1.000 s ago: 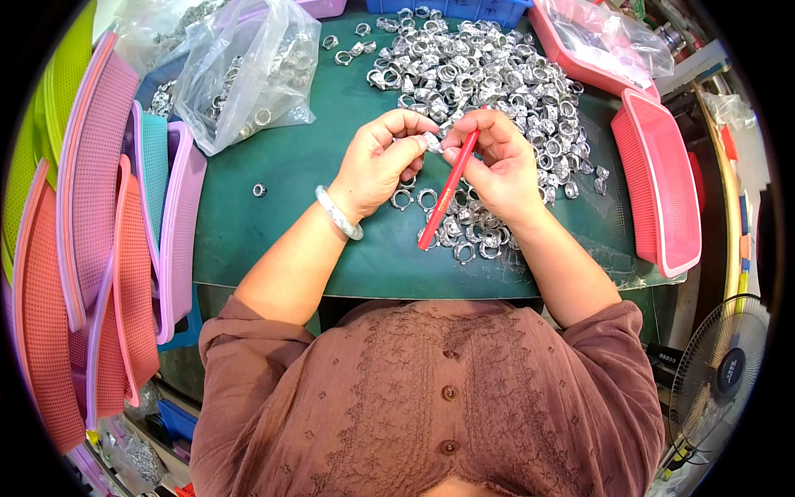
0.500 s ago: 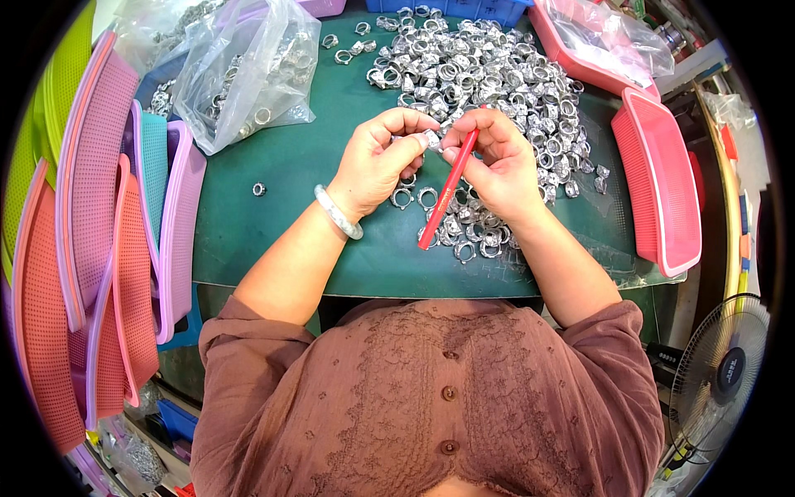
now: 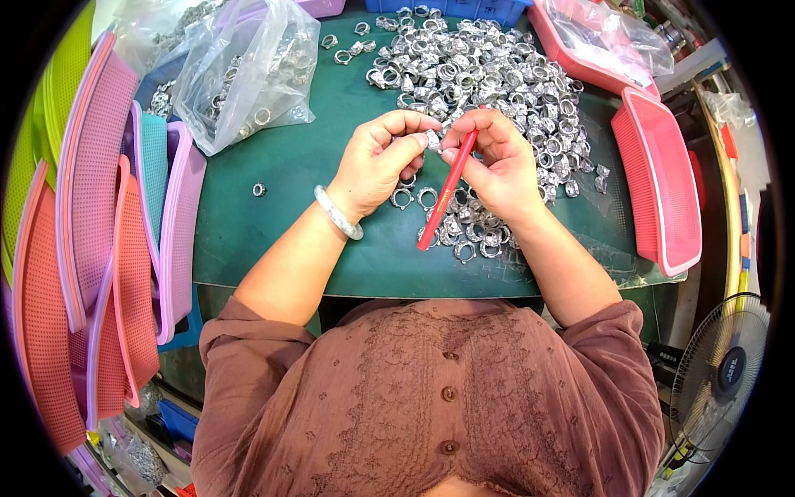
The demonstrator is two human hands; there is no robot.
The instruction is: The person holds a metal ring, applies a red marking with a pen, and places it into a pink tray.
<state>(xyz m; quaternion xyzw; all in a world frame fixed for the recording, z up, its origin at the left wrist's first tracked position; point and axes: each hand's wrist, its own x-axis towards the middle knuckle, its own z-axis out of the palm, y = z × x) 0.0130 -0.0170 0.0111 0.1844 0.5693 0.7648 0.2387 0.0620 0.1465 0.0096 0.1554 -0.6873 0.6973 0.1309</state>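
Observation:
Between thumb and fingers, my left hand [image 3: 377,161] pinches a silver-coloured ring [image 3: 433,140]. A pale bangle circles that wrist. My right hand [image 3: 501,161] is closed on a slim red pen [image 3: 447,192], which slants down toward me, and its fingertips come close to the ring. The pen's upper tip is hidden by the fingers. Beyond and beneath my hands spreads a large heap of silver rings [image 3: 472,66]. A smaller cluster of rings [image 3: 468,232] lies nearer me, partly under my right hand. One single ring [image 3: 259,190] sits apart to the left.
Rings fill a clear plastic bag [image 3: 248,83] at the back left of the green table [image 3: 273,240]. Coloured plastic baskets [image 3: 99,190] stack along the left side. A pink basket [image 3: 654,182] stands at the right edge, a blue basket [image 3: 464,10] at the back. A fan [image 3: 716,373] is lower right.

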